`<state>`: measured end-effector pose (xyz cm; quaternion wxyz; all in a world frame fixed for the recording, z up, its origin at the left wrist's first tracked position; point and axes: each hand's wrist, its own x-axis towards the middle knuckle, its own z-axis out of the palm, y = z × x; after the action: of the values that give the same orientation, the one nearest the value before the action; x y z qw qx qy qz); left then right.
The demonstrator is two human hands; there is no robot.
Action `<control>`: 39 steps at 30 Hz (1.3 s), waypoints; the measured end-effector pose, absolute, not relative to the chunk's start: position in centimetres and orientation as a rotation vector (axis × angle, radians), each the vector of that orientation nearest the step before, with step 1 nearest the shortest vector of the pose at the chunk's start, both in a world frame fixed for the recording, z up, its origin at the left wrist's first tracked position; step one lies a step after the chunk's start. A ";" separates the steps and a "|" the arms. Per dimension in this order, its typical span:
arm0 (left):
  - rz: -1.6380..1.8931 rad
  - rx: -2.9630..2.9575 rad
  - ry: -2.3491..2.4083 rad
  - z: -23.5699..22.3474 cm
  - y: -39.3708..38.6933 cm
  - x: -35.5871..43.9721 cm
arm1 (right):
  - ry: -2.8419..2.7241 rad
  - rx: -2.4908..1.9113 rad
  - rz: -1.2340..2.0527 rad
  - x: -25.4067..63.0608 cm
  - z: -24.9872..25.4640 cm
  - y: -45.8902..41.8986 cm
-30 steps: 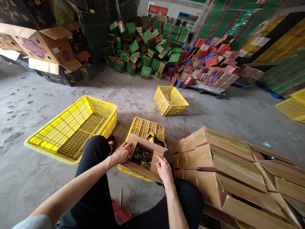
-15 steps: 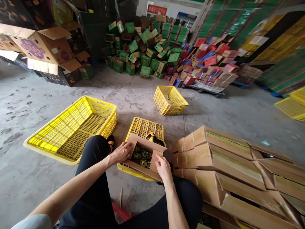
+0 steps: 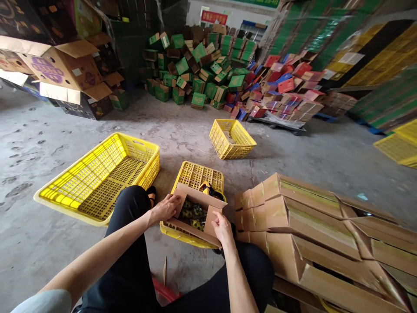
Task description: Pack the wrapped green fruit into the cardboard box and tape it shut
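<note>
An open cardboard box [image 3: 213, 221] sits between my knees on an upturned yellow crate [image 3: 195, 174]. Inside lie dark and yellow-green items [image 3: 194, 214] in shiny clear wrapping; their exact kind is hard to make out. My left hand [image 3: 167, 208] grips the box's left side, its fingers bent over the flap. On the opposite side my right hand [image 3: 223, 227] holds the right flap, with the fingers curled and the thumb side partly hidden. Behind the box's far flap is a yellow and black tool [image 3: 211, 190], partly covered.
Flattened-looking brown cartons [image 3: 312, 230] are stacked close on my right. A large yellow crate [image 3: 146, 169] stands at my left, a smaller yellow crate [image 3: 233, 150] ahead. Green boxes [image 3: 198, 99] and red boxes [image 3: 286, 84] are heaped at the back. Bigger cartons [image 3: 65, 65] stand far left.
Both hands stay on the box's two sides, nearly unmoved. The view has shifted very slightly; nothing else visibly differs.
</note>
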<state>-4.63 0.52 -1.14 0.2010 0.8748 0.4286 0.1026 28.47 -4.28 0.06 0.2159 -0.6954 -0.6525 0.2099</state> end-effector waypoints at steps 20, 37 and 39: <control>0.553 2.152 1.443 -2.2 1.7 -5.0 | -1.602 -2.184 0.448 29.0 2.3 -5.8; 0.834 1.574 1.413 -3.9 1.9 -5.2 | -1.539 -2.195 0.656 29.9 1.9 -5.5; 0.864 1.486 1.401 -3.6 1.5 -5.2 | -1.536 -2.159 0.666 30.2 1.9 -6.1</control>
<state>-5.21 1.53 -3.63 0.4458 0.6000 0.5654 0.3487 30.25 -6.07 1.88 0.2032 -0.7738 -0.5504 0.2387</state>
